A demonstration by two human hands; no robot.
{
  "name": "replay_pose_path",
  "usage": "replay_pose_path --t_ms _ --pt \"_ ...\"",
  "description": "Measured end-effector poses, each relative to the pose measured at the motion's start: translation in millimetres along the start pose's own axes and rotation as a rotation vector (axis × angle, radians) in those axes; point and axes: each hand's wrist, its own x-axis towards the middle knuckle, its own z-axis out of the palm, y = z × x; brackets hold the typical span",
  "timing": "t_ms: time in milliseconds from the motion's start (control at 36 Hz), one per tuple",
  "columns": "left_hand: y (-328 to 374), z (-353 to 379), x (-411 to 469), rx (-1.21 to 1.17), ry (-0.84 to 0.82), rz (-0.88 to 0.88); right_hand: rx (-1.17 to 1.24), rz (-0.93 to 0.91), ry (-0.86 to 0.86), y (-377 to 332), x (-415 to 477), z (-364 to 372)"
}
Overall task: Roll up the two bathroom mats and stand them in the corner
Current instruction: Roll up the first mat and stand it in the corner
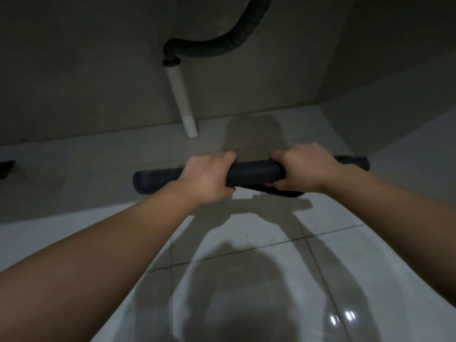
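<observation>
A dark rolled mat [254, 174] is being held horizontally, low over the tiled floor [246, 243], near the back wall [86, 70]. The left hand [206, 177] is being kept closed over the roll left of its middle, fingers curled over the top. The right hand [302, 169] is being kept closed over it right of the middle, thumb underneath. Both ends of the roll are being left sticking out past the hands. A loose flap of the mat is being seen hanging just below the roll, under the right hand. Whether the roll is touching the floor cannot be told. A white pipe [181, 102] is being shown running down the wall to the floor behind the roll, joined at the top to a dark corrugated hose [222, 45]. A dark object [6, 167] is being cut off at the left edge; too little is being shown to identify it. Shadows of the arms are being cast on the tiles.
</observation>
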Motion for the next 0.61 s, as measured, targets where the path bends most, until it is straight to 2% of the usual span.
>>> replay_pose_path --t_ms 56,111,167,222,278,333,389,417,500,556,611 --pt "2.9 -2.2 1.5 -0.113 -0.123 -0.065 -0.182 -0.106 0.213 1.6 -1.5 3.7" --pt "5.8 -3.0 2.9 -0.356 -0.217 -0.132 -0.279 -0.172 0.360 2.5 -2.1 6.6" --pt "6.0 -3.5 4.6 -0.478 -0.257 -0.142 -0.289 -0.207 0.443 3.6 -2.0 11.0" --pt "5.3 -2.9 5.3 -0.474 -0.253 -0.128 -0.265 -0.223 0.441 4.2 -2.5 10.8" --pt "6.4 -1.3 3.3 -0.429 -0.220 -0.126 -0.218 -0.168 0.239 2.5 -1.8 3.6" --pt "7.5 1.4 0.0 -0.276 -0.156 -0.094 -0.110 -0.061 -0.086 6.6 2.3 -7.4" --pt "7.1 3.8 -2.8 -0.171 -0.082 -0.051 0.080 0.058 -0.382 14.3 5.7 -18.1" --pt "6.2 4.2 -3.8 -0.174 -0.056 -0.041 0.172 0.096 -0.470 19.3 6.9 -21.9" --pt "7.8 5.7 -4.9 -0.231 -0.061 -0.039 0.307 0.130 -0.559 27.3 4.6 -29.4" --pt "13.6 7.1 -4.2 -0.267 -0.098 -0.053 0.225 0.120 -0.498 22.4 1.7 -33.5" --pt "22.3 8.2 -1.4 -0.339 -0.134 -0.072 0.037 0.087 -0.371 14.4 -1.3 -38.7"
